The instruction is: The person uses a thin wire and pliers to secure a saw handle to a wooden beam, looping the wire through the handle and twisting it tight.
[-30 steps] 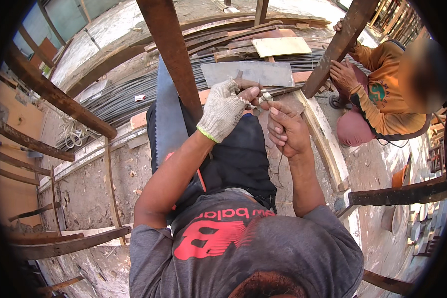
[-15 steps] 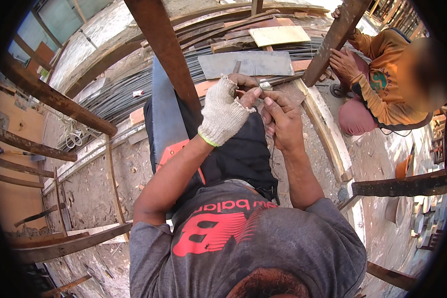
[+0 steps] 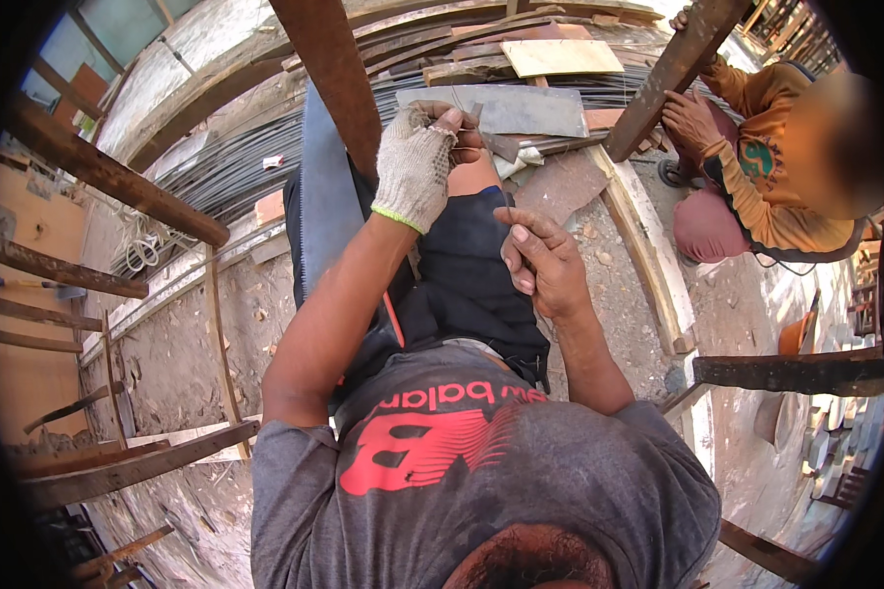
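My left hand (image 3: 417, 162), in a whitish knit glove that leaves the fingertips bare, is raised above my knees with its fingers closed on a thin strand (image 3: 457, 96), either wire or string. Lower and to the right, my bare right hand (image 3: 545, 257) pinches thumb against forefinger. A faint line of the strand seems to run between the two hands; its ends are too fine to follow. A handsaw (image 3: 326, 201) with a toothed blade and orange-red handle lies along my left thigh, partly behind my left forearm.
A brown timber post (image 3: 336, 74) rises just beyond my left hand. Metal rods (image 3: 216, 177), planks and a grey board (image 3: 521, 111) lie ahead. At right a crouching person in an orange top (image 3: 766, 147) grips another post (image 3: 673, 79). Wooden bars (image 3: 118, 182) cross the left side.
My hands, together on the thin strand before, have come apart. The left went up and slightly left; the right came down toward me. The crouching person still holds the post.
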Demonstrator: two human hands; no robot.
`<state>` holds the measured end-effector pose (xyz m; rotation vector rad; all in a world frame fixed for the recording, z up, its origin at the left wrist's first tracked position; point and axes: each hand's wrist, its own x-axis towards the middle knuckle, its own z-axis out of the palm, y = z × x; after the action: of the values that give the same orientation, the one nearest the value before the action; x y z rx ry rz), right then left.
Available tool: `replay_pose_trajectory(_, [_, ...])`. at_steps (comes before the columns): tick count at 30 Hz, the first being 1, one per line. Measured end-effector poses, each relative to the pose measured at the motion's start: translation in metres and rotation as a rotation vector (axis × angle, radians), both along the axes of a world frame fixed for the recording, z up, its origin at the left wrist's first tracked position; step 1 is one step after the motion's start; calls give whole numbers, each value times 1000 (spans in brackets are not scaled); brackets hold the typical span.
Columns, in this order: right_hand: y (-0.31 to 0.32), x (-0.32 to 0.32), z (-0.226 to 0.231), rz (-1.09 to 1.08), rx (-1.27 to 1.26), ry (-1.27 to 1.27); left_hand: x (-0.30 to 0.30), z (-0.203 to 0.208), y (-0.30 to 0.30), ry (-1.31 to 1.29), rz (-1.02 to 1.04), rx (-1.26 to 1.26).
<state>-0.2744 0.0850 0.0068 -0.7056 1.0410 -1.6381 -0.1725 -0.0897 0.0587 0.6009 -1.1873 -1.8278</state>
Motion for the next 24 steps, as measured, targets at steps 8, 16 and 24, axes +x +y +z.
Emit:
replay_pose_trajectory(8, [0,-2,-1,-88,26,-31,-14,-17,9,-38,-115,152])
replay_pose_trajectory(16, [-8,-7,-4,-113,89,156,2,-32,27,-344,-326,-223])
replay_pose_trajectory(24, [1,-21,-9,116,128,312,1,-10,0,-227,-313,-13])
